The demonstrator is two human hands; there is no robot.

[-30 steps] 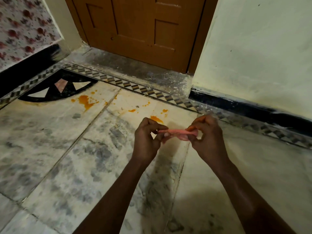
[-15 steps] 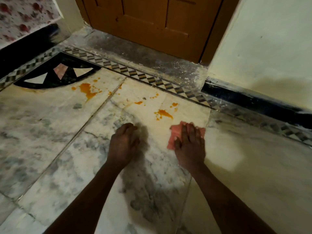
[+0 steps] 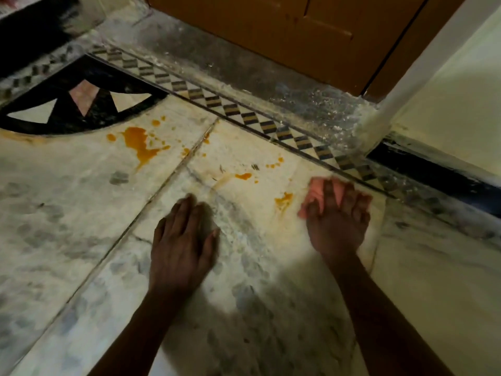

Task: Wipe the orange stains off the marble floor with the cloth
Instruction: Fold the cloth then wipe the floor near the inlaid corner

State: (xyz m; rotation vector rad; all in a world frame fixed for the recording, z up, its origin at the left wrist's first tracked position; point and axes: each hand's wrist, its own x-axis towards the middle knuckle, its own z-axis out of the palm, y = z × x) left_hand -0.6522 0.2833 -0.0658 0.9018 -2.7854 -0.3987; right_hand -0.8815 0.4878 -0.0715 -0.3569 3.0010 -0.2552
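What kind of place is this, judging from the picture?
Probably a room or hallway inside a home, at floor level by a doorway. A brown wooden door meets a marble floor edged with a checkered inlay border, and a painted wall has a dark skirting.

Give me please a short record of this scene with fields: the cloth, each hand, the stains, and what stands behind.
cloth: pink cloth, flat on the marble floor, near the patterned border strip
right hand: right hand presses on the cloth, fingers spread
left hand: left hand lies flat on the bare floor, holds nothing
nearest stain: small orange stain, just left of the cloth
largest stain: large orange stain, beside the black inlay
other stains: orange spots between these two
background: wooden door, pale wall
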